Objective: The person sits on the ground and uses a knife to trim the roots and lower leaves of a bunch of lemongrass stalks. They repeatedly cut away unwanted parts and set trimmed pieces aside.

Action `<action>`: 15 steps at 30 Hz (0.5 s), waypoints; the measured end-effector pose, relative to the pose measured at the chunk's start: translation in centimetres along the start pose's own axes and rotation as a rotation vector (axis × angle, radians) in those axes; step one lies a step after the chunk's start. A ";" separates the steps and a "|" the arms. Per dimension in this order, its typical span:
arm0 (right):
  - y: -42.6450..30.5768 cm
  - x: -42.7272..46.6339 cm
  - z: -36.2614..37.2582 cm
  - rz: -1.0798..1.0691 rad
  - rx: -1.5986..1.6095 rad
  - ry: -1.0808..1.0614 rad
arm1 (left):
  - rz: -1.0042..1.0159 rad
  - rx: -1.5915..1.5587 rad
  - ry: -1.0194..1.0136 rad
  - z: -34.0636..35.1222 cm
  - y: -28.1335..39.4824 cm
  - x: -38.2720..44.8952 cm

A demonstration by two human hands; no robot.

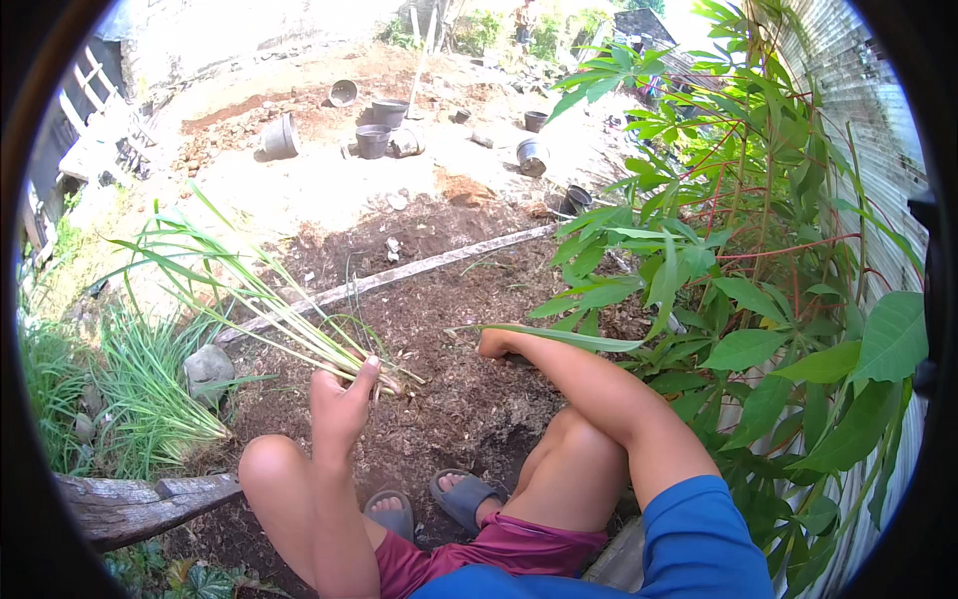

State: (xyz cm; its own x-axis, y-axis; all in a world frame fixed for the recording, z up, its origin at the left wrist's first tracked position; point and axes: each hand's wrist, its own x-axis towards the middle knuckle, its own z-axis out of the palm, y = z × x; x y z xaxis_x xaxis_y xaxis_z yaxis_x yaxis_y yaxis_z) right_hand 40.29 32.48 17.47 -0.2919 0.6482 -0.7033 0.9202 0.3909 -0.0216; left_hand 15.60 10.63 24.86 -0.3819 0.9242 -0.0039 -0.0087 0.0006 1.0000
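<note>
My left hand (pixel 340 400) grips a bundle of lemongrass-like stalks (pixel 299 329) near their pale bases, thumb on top. The long green blades fan out up and to the left, and the roots end just right of my thumb. My right hand (pixel 496 343) is low over the brown soil (pixel 449 389), bent at the wrist. Its fingers are mostly hidden, so I cannot tell what they hold. A long green blade (pixel 569 337) crosses in front of that wrist and forearm.
A pale wooden strip (pixel 419 266) lies across the soil ahead. Leafy cassava plants (pixel 718 269) crowd the right, beside a corrugated wall (pixel 861 97). At left are grass clumps (pixel 150 382), a grey stone (pixel 209 373) and a weathered log (pixel 150 502). Several black pots (pixel 373 141) stand or lie farther off.
</note>
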 end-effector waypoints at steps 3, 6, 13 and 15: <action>1.9 0.7 0.5 0.014 0.313 0.097 | -0.002 -0.005 0.011 -0.5 0.3 -0.1; 2.9 1.1 2.2 0.098 0.207 -0.010 | -0.017 -0.030 -0.018 -0.5 0.3 0.0; 4.0 1.7 2.9 -0.001 0.051 0.487 | 0.029 -0.008 -0.065 -0.1 0.3 -0.5; 4.7 1.4 1.9 0.135 0.424 0.689 | 0.005 0.077 -0.057 -0.4 0.6 -0.7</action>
State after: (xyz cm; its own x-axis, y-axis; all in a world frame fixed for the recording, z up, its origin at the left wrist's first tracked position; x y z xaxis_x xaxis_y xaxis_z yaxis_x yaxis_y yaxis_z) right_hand 44.66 34.01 15.00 -0.1395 0.9819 -0.1277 0.9390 0.0903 -0.3319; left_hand 15.52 9.89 25.48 -0.3286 0.9445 -0.0006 0.0650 0.0233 0.9976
